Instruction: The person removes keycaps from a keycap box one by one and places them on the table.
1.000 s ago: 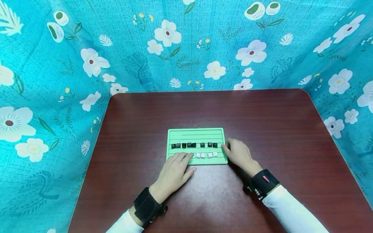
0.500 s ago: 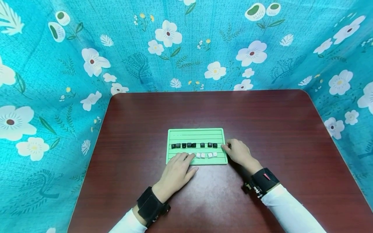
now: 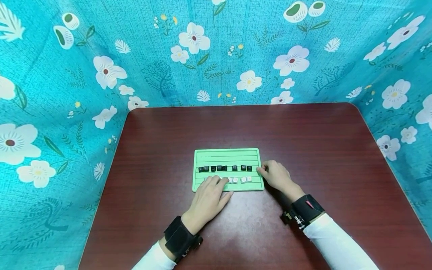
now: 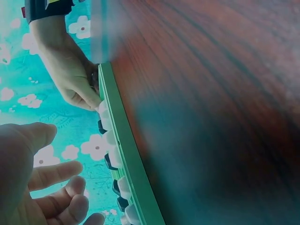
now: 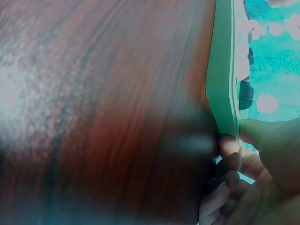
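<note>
A light green ridged board [image 3: 226,153] lies on the table, bearing a row of small black keycap-like blocks [image 3: 219,168] and a nearer row of white ones [image 3: 243,180]. My left hand [image 3: 207,198] is over the board's near left part, fingers loosely bent and holding nothing, hiding part of the white row. In the left wrist view its fingertips [image 4: 70,168] are apart from the blocks. With thumb and finger, my right hand [image 3: 277,176] pinches the board's right edge; the right wrist view shows the thumb [image 5: 253,131] on top and a finger at the side.
The dark reddish-brown wooden table [image 3: 303,131] surrounds the board. A blue flowered cloth [image 3: 236,56] hangs behind and along its sides. Black straps with small cameras [image 3: 179,238] sit on both wrists.
My left hand has slid slightly to the right along the white row, covering different blocks. The right hand keeps its grip at the board's edge, and the board has stayed put.
</note>
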`<state>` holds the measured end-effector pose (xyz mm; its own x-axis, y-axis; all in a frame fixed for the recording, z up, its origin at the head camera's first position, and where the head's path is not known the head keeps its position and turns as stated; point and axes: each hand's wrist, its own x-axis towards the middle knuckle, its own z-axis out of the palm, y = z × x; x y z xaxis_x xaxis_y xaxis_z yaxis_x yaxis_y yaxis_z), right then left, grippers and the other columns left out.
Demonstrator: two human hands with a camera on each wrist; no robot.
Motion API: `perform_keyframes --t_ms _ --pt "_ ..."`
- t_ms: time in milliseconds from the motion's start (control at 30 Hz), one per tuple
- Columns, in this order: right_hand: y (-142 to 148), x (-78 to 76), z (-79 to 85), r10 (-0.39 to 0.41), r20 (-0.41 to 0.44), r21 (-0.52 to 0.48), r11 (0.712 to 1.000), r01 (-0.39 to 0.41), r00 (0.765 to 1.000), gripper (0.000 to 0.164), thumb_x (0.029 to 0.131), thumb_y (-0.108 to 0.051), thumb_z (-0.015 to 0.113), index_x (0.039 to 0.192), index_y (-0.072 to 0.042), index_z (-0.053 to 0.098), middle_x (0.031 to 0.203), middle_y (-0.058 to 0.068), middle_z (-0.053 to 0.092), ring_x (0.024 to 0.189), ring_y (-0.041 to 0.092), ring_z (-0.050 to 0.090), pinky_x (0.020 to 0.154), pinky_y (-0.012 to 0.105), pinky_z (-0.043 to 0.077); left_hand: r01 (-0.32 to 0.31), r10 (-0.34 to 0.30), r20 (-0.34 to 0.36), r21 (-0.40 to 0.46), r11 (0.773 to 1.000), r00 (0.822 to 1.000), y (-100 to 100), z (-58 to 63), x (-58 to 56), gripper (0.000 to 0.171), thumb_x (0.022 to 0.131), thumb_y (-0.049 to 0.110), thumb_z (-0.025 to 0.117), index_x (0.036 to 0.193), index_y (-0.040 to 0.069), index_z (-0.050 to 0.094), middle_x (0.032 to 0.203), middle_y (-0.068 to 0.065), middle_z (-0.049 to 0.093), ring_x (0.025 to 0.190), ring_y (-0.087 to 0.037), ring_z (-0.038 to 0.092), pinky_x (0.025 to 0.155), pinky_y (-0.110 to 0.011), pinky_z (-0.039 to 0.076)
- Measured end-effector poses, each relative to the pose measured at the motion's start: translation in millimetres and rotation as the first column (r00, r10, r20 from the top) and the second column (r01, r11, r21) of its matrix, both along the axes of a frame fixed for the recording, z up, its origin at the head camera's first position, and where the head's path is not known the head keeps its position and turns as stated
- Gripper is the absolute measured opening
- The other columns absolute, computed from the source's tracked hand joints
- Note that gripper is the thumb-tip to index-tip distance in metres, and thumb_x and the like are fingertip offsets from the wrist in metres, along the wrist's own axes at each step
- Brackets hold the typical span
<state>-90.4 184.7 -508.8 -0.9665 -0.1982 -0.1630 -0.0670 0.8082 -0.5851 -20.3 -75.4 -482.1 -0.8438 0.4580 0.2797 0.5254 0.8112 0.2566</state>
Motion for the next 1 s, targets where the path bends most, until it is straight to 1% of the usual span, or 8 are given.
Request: perform_keyframes --t_ms 200,367,500,633,767,867,1000 --pt "1 -1.5 0.3 0.007 -0.013 -0.009 1.000 -0.007 1.000 0.040 0.092 -0.032 0.055 0.059 -0.014 0.040 0.050 -0.005 0.027 0.042 0.012 0.021 0.043 0.026 0.014 -0.002 0.002 0.012 -0.006 1.000 1.000 5 1.5 -3.1 0.040 0.092 0.041 0.051 0.116 0.011 0.064 0.093 -0.001 0.058 0.076 -0.016 0.046 0.066 -0.029 0.042" --pt "0 -3.4 0.2 0.005 -0.010 -0.009 1.000 -0.005 1.000 0.040 0.092 -0.033 0.056 0.060 -0.015 0.041 0.050 -0.005 0.027 0.042 0.013 0.023 0.043 0.026 0.015 0.005 -0.005 0.002 0.015 1.000 1.000 10 -0.1 -5.8 0.037 0.089 0.036 0.058 0.115 0.011 0.065 0.092 0.000 0.058 0.076 -0.015 0.047 0.065 -0.028 0.042" --pt "0 -4.6 1.1 0.004 0.001 -0.009 1.000 -0.004 1.000 0.040 0.092 -0.033 0.056 0.060 -0.015 0.041 0.050 -0.005 0.027 0.042 0.013 0.024 0.044 0.027 0.015 0.014 -0.014 -0.016 0.026 1.000 1.000 14 -0.4 -8.9 0.035 0.089 0.034 0.059 0.115 0.012 0.064 0.093 0.000 0.057 0.079 -0.015 0.048 0.064 -0.028 0.042" --pt "1 -5.4 2.1 0.006 0.006 -0.005 1.000 -0.006 1.000 0.040 0.092 -0.033 0.056 0.060 -0.015 0.041 0.050 -0.005 0.028 0.041 0.013 0.025 0.043 0.027 0.016 0.029 -0.029 -0.027 0.022 0.999 0.999 20 0.9 -12.4 0.034 0.089 0.034 0.059 0.115 0.013 0.062 0.098 -0.001 0.058 0.087 -0.017 0.052 0.071 -0.030 0.045" --pt "1 -5.6 2.2 0.001 0.022 0.017 1.000 -0.001 1.000 0.040 0.092 -0.034 0.056 0.059 -0.015 0.042 0.050 -0.004 0.029 0.041 0.013 0.027 0.042 0.026 0.017 0.042 -0.042 -0.026 -0.003 0.999 0.999 25 1.9 -14.7 0.036 0.090 0.035 0.058 0.117 0.013 0.062 0.105 -0.002 0.060 0.098 -0.018 0.054 0.080 -0.033 0.047" --pt "1 -5.3 1.4 0.000 0.031 0.031 1.000 -0.001 1.000 0.039 0.092 -0.035 0.055 0.060 -0.015 0.044 0.050 -0.004 0.031 0.041 0.013 0.029 0.041 0.026 0.018 0.054 -0.054 -0.022 -0.010 0.999 0.998 29 1.7 -15.2 0.036 0.090 0.035 0.057 0.118 0.013 0.061 0.108 -0.002 0.060 0.100 -0.018 0.054 0.082 -0.033 0.047" --pt "1 -4.0 0.5 0.007 0.038 0.028 1.000 -0.008 0.999 0.038 0.092 -0.035 0.055 0.061 -0.015 0.045 0.050 -0.003 0.032 0.041 0.014 0.030 0.041 0.026 0.019 0.073 -0.073 -0.019 0.003 0.997 0.997 33 -0.3 -15.2 0.035 0.088 0.031 0.061 0.119 0.014 0.061 0.109 -0.001 0.061 0.099 -0.017 0.054 0.082 -0.032 0.046"
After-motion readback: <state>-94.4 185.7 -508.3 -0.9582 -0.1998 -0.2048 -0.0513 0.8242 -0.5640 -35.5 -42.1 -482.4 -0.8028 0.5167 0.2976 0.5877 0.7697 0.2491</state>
